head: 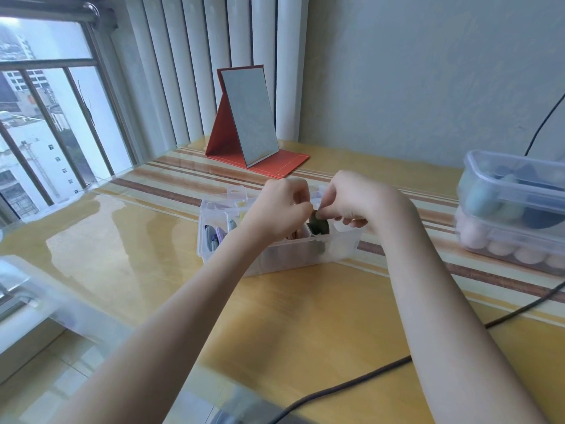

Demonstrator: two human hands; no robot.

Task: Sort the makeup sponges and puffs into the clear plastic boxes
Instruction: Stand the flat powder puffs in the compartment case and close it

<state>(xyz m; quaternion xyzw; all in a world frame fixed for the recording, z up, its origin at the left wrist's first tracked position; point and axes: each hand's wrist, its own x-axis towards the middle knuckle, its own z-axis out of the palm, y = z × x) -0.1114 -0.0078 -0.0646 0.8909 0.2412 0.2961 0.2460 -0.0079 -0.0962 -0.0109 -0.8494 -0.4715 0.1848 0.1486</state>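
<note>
Both hands are working over the divided clear box (276, 240) that sits mid-counter, so the step in hand looks like seating a puff in one of its slots. The right hand (360, 200) has its thumb and forefinger closed in a pinch on a dark puff (319, 223), which stands on edge in a compartment toward the box's 3 o'clock end. The left hand (279, 206), just beside it at 9 o'clock, has its fingers (301, 194) curled in over the same spot, but whether they grip the puff, a divider or nothing cannot be told. Further puffs (215, 235), purple and grey, already stand in the slots at the box's 9 o'clock end. At 3 o'clock from the box, well apart on the counter (305, 316), two stacked clear boxes (513, 209) hold sponges, pale pink below and green and dark ones above. The next move probably calls for pressing the dark puff down between its dividers and letting go, then reaching for another piece. A red folding mirror (244, 117) stands at 12 o'clock; no brand, label or writing is readable anywhere.
</note>
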